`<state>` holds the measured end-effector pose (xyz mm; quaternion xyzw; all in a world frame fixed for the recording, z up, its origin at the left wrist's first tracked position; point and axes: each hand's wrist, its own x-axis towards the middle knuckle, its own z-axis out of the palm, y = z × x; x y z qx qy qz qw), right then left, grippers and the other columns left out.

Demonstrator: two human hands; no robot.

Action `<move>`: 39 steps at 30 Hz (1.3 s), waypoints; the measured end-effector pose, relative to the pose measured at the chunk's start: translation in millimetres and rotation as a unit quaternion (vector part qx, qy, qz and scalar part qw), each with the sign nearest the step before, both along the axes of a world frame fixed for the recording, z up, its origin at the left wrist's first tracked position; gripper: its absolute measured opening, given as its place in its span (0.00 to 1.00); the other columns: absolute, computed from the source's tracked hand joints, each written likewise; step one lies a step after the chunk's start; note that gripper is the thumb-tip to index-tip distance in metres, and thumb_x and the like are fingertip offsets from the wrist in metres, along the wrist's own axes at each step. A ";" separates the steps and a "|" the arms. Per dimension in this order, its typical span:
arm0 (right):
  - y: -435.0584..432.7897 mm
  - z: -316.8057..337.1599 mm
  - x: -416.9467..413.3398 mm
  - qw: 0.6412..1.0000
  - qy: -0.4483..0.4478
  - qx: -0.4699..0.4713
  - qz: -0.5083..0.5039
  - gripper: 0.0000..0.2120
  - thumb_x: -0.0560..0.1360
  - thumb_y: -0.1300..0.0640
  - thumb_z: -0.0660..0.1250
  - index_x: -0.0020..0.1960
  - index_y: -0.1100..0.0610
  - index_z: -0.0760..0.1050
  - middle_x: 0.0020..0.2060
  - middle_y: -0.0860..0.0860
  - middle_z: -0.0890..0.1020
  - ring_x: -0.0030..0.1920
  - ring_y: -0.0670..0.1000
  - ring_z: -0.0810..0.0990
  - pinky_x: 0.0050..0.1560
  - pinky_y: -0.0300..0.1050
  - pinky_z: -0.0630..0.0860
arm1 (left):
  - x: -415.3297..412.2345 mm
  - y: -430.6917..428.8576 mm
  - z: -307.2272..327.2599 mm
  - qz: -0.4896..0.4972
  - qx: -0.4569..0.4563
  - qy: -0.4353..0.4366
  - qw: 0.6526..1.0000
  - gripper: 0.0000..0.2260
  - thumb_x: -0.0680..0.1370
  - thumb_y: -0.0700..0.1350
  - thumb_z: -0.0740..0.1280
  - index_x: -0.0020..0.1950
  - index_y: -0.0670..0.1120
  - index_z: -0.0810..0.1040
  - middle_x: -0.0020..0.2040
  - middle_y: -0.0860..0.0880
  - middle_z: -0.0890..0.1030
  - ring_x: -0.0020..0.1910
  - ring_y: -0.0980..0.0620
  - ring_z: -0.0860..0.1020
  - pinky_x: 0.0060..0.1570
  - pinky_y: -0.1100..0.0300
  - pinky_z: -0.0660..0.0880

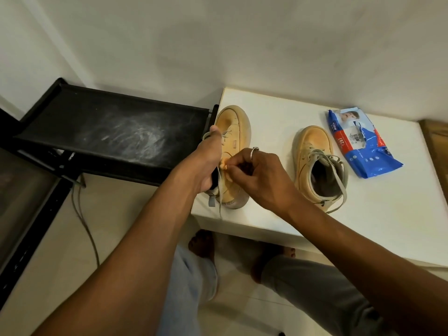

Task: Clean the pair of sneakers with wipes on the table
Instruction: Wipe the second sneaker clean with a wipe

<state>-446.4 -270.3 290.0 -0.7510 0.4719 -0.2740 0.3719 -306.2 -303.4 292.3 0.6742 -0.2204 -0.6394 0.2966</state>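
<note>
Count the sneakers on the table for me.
2: one sneaker at the table's left edge, held by the left hand; the other sneaker beside the wipes pack.

Two sneakers stand on the table [278, 112]: the left sneaker [234, 132] at its left edge, the right sneaker [315, 163] well apart to its right. A wipes pack [361, 144] lies just right of the right sneaker, near the wall [218, 40] behind. A rack [109, 132] stands left of the table, touching or nearly so, and both hands [208, 163] [261, 178] meet over the left sneaker.
</note>
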 end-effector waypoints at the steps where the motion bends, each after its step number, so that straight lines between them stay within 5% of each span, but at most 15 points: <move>1: -1.1 0.5 -2.1 1.000 0.005 0.019 0.013 0.05 0.76 0.53 0.70 0.49 0.53 0.82 0.42 0.42 0.82 0.42 0.43 0.81 0.42 0.32 0.77 | 0.7 0.1 -0.2 -0.002 0.002 0.001 1.000 0.32 0.81 0.69 0.45 0.69 0.50 0.74 0.56 0.43 0.83 0.55 0.41 0.82 0.58 0.44 0.80; 7: -14.8 -1.9 -4.8 0.995 0.040 -0.005 -0.087 0.06 0.77 0.53 0.69 0.49 0.55 0.81 0.42 0.46 0.82 0.41 0.45 0.80 0.41 0.33 0.76 | -5.1 0.3 4.0 -0.009 0.010 0.006 1.000 0.32 0.81 0.69 0.45 0.69 0.50 0.75 0.52 0.42 0.85 0.51 0.42 0.85 0.57 0.44 0.81; 14: -16.1 1.6 -9.2 0.996 0.020 0.090 0.009 0.05 0.76 0.53 0.71 0.45 0.54 0.82 0.39 0.44 0.81 0.41 0.44 0.80 0.38 0.33 0.74 | -2.0 1.3 3.2 -0.011 0.009 0.020 1.000 0.33 0.82 0.68 0.45 0.71 0.49 0.74 0.57 0.42 0.83 0.55 0.41 0.83 0.58 0.44 0.80; 19: -19.5 -4.2 -6.7 0.996 0.044 0.006 -0.081 0.05 0.78 0.53 0.68 0.49 0.54 0.81 0.40 0.45 0.81 0.40 0.43 0.79 0.37 0.26 0.72 | -8.2 0.8 4.2 -0.017 0.011 0.024 1.000 0.33 0.81 0.69 0.45 0.72 0.48 0.73 0.54 0.41 0.84 0.53 0.42 0.84 0.58 0.44 0.80; 23: -16.3 -1.5 0.6 0.999 -0.024 0.008 -0.031 0.05 0.78 0.54 0.69 0.51 0.54 0.81 0.41 0.44 0.82 0.42 0.43 0.81 0.43 0.31 0.77 | -3.4 3.3 4.1 0.000 -0.007 0.023 1.000 0.31 0.82 0.67 0.46 0.68 0.49 0.76 0.54 0.42 0.84 0.54 0.42 0.83 0.59 0.44 0.80; 27: -26.1 -1.8 -0.3 0.998 0.000 -0.015 -0.058 0.06 0.78 0.55 0.68 0.52 0.55 0.82 0.41 0.44 0.82 0.41 0.43 0.81 0.41 0.28 0.75 | -5.1 4.5 7.1 -0.002 -0.010 0.048 0.999 0.30 0.82 0.67 0.46 0.62 0.49 0.79 0.50 0.42 0.86 0.52 0.43 0.84 0.58 0.45 0.80; 30: -35.2 -3.1 1.7 0.995 0.006 -0.011 -0.100 0.06 0.78 0.55 0.68 0.51 0.54 0.82 0.41 0.45 0.82 0.41 0.42 0.80 0.39 0.28 0.73 | -7.5 3.6 6.6 0.000 -0.004 0.079 0.997 0.33 0.81 0.69 0.46 0.60 0.47 0.81 0.50 0.41 0.87 0.51 0.42 0.85 0.58 0.45 0.80; 35: -34.5 2.3 1.2 0.999 -0.020 0.009 -0.029 0.03 0.78 0.55 0.68 0.49 0.52 0.81 0.39 0.42 0.82 0.41 0.42 0.81 0.40 0.30 0.76 | 0.5 3.2 3.2 -0.006 -0.018 0.131 0.991 0.42 0.76 0.76 0.43 0.64 0.47 0.80 0.53 0.41 0.86 0.53 0.42 0.85 0.53 0.47 0.82; 39: -43.5 -4.4 -3.7 0.994 0.042 0.014 -0.103 0.06 0.78 0.55 0.68 0.49 0.55 0.82 0.37 0.44 0.81 0.36 0.43 0.78 0.33 0.28 0.70 | -4.6 1.9 1.2 -0.022 -0.013 0.143 0.989 0.47 0.70 0.80 0.43 0.68 0.47 0.78 0.58 0.40 0.85 0.59 0.41 0.82 0.64 0.43 0.76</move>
